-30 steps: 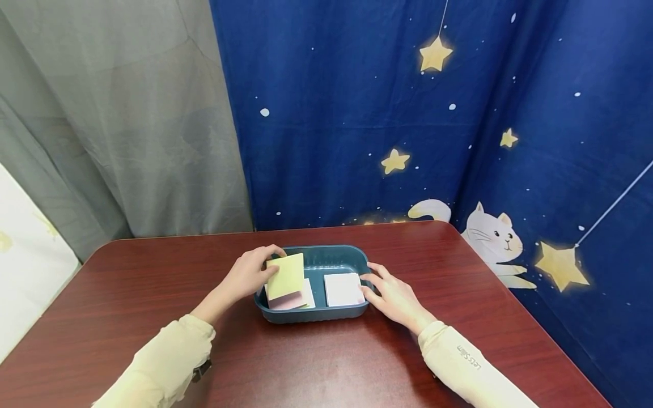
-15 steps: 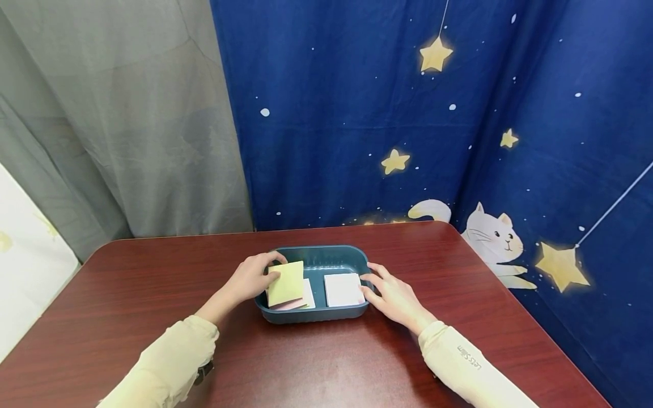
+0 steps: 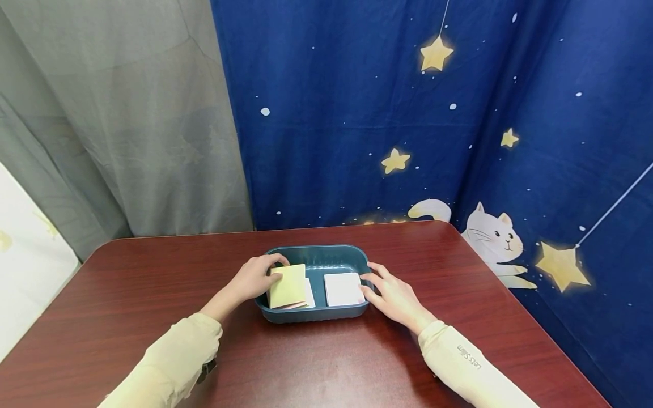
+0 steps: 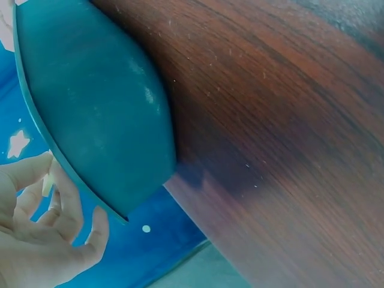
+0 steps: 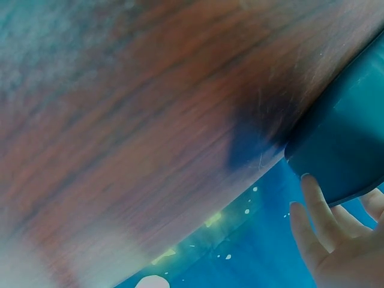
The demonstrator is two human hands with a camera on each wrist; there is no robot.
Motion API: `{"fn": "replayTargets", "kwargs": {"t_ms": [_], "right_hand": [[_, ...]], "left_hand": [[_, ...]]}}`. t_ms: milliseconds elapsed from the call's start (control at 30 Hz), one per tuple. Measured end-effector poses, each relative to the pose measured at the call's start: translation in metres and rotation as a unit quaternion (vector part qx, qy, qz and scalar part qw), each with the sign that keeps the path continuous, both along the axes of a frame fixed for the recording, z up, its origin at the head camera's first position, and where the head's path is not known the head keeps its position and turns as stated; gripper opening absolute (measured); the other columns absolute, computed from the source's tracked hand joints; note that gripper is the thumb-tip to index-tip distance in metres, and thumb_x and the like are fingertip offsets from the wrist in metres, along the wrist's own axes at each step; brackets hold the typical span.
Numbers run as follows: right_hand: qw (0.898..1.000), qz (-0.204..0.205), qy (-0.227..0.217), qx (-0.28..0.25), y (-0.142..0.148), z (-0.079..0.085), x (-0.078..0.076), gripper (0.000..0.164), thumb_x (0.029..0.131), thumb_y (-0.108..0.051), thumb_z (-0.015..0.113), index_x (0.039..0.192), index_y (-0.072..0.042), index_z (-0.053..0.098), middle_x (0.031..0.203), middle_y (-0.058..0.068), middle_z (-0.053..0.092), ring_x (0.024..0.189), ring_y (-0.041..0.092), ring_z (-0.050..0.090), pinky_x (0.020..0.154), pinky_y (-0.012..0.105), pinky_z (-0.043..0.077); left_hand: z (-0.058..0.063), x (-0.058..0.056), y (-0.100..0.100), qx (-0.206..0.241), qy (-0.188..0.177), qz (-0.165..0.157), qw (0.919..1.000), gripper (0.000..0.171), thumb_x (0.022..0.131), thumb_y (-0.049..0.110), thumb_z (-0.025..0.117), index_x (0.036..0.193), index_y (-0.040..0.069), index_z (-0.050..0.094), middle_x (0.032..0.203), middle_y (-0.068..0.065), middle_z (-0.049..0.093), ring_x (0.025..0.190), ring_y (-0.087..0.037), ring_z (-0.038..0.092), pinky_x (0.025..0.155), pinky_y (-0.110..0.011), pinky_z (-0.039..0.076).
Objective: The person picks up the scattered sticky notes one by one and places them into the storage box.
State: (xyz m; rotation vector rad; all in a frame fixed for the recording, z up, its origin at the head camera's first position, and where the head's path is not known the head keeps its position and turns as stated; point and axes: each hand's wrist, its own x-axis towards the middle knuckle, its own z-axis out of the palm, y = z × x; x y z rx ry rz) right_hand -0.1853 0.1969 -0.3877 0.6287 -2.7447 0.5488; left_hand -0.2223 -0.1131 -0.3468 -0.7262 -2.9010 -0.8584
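My left hand [image 3: 252,279] pinches a yellow sticky-note pad [image 3: 288,287] at its left edge, low inside a dark teal plastic basin [image 3: 326,255]. Beneath that pad, pink and white paper edges [image 3: 310,294] peek out. In the left wrist view only a pale sliver of the pad shows by the fingers of the left hand [image 4: 51,234], beyond the basin wall [image 4: 96,108]. A white note pad [image 3: 344,289] lies in the basin's right half. Over the right rim, my right hand [image 3: 395,297] holds the basin, with fingertips reaching inside; some fingers [image 5: 321,213] show outside its wall.
The basin stands on a reddish-brown wooden table [image 3: 326,362] near its far edge. Behind hang a grey curtain [image 3: 148,130] and a blue curtain [image 3: 347,113] printed with stars and a white cat.
My left hand has lowered the yellow pad, which was tilted up, so it now lies flatter over the papers and covers more of the pink one. The right hand stays put.
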Motion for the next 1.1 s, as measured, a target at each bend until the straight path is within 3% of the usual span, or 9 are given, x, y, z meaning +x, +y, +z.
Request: {"fn": "replayTargets", "kwargs": {"t_ms": [200,333,633,1100], "right_hand": [[1.000,0.004,0.000,-0.002,0.000,-0.001,0.000,0.028,0.085,-0.030,0.057,0.109,-0.015,0.062,0.126,0.007,0.044,0.088,0.019,0.058,0.067,0.041,0.046],[1.000,0.005,-0.001,-0.001,0.000,-0.001,0.000,0.029,0.085,-0.030,0.057,0.109,-0.015,0.062,0.127,0.007,0.044,0.088,0.019,0.058,0.068,0.041,0.046],[1.000,0.003,0.000,-0.003,0.001,0.000,0.000,0.029,0.085,-0.031,0.056,0.109,-0.015,0.062,0.127,0.006,0.044,0.087,0.019,0.058,0.067,0.041,0.046],[1.000,0.003,-0.003,-0.002,0.001,0.000,0.000,0.030,0.086,-0.032,0.055,0.109,-0.015,0.062,0.127,0.007,0.043,0.087,0.019,0.058,0.066,0.040,0.046]], "left_hand": [[-0.005,-0.003,-0.001,-0.067,0.049,0.015,0.9964,0.020,0.079,0.009,0.058,0.097,0.017,0.063,0.088,-0.001,0.061,0.072,-0.017,0.053,0.061,-0.040,0.038],[-0.012,-0.005,-0.003,-0.116,0.087,0.024,0.9891,0.022,0.078,0.011,0.058,0.098,0.018,0.063,0.091,-0.003,0.062,0.078,-0.021,0.052,0.062,-0.041,0.035],[-0.019,-0.007,0.001,-0.182,0.153,0.031,0.9709,0.019,0.080,0.012,0.056,0.096,0.016,0.065,0.085,-0.002,0.061,0.073,-0.021,0.044,0.062,-0.042,0.031],[-0.029,-0.009,0.006,-0.227,0.114,0.005,0.9671,0.018,0.082,0.017,0.057,0.099,0.016,0.062,0.085,-0.003,0.061,0.081,-0.022,0.049,0.073,-0.053,0.031]]}}
